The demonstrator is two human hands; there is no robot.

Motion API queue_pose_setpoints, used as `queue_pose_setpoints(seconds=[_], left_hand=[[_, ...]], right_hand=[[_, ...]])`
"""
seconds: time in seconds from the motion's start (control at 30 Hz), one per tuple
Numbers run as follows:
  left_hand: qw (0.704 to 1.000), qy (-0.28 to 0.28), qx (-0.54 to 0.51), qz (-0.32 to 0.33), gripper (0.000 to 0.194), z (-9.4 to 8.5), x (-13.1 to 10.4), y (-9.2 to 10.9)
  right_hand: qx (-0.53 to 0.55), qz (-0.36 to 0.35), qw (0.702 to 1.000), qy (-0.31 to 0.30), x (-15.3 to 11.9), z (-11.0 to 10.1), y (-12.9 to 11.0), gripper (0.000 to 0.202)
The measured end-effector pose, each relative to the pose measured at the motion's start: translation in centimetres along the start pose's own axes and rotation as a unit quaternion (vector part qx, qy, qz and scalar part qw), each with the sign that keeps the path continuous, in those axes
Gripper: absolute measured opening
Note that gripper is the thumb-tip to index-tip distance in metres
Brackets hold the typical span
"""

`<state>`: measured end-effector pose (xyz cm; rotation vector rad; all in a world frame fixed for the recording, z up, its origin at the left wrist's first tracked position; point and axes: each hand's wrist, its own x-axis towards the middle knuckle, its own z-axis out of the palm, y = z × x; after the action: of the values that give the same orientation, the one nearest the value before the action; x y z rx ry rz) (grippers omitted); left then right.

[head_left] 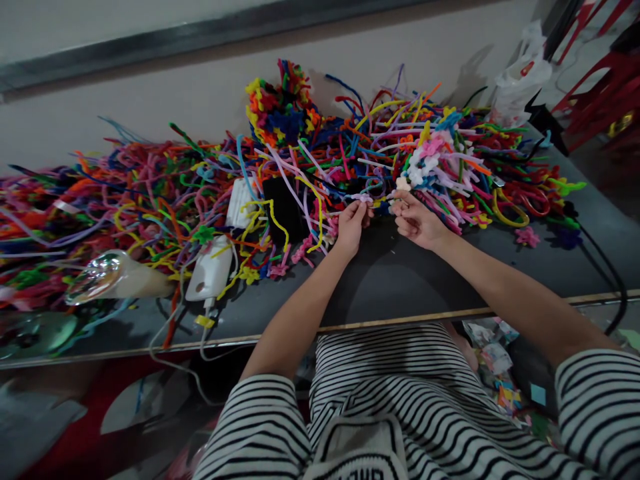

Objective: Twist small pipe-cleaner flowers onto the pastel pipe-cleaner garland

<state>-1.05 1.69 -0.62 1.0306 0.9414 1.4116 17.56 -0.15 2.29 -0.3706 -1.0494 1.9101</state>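
Observation:
My left hand [354, 225] is closed in a pinch above the dark tabletop. Its fingertips grip a small lilac pipe-cleaner flower [366, 199]. Just to the right, my right hand [419, 221] is closed too, thumb and forefinger together at about the same height. What it pinches is too small to make out. Behind both hands lies a heap of loose pipe cleaners [345, 150] in many colours. A bunch of white, pink and blue pipe-cleaner flowers [427, 157] rests on the heap beyond my right hand.
A black rectangular object [284, 210] leans among the pipe cleaners. Left of it lies a white power bank [210, 270] with a cable, then a clear plastic cup [117, 277] on its side. Yellow-handled scissors [509, 212] lie right. A white plastic bag [520, 83] stands far right.

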Motion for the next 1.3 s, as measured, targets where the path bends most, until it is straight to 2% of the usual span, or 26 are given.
queue_pose_setpoints(seconds=[0.1,0.37,0.5,0.6,0.77,1.07,1.3], left_hand=[[1.000,0.001,-0.006,0.001,0.022,-0.01,0.06,-0.02],[1.000,-0.007,-0.007,0.019,0.022,-0.01,-0.03,-0.11],[1.000,-0.001,-0.004,0.005,0.021,0.16,-0.03,0.11],[1.000,0.002,-0.003,-0.001,0.021,0.34,-0.11,0.38],[1.000,0.012,0.011,-0.009,0.022,0.54,-0.27,0.74],[1.000,0.013,0.010,-0.014,0.021,0.54,-0.22,0.66],[1.000,-0.003,0.004,0.006,0.020,0.25,-0.18,0.38]], right_hand=[[-0.015,0.009,1.000,0.017,-0.04,-0.10,0.02,0.042],[-0.017,0.036,0.998,0.055,0.17,0.41,0.10,0.027],[-0.051,0.029,0.994,0.088,0.12,0.51,-0.13,0.047],[-0.070,0.016,0.994,0.078,-0.08,0.61,-0.30,0.063],[-0.070,0.015,0.996,0.057,-0.32,0.76,-0.30,0.074],[-0.071,0.020,0.996,0.057,-0.33,0.77,-0.28,0.071],[-0.070,0.018,0.995,0.068,-0.28,0.84,-0.23,0.064]])
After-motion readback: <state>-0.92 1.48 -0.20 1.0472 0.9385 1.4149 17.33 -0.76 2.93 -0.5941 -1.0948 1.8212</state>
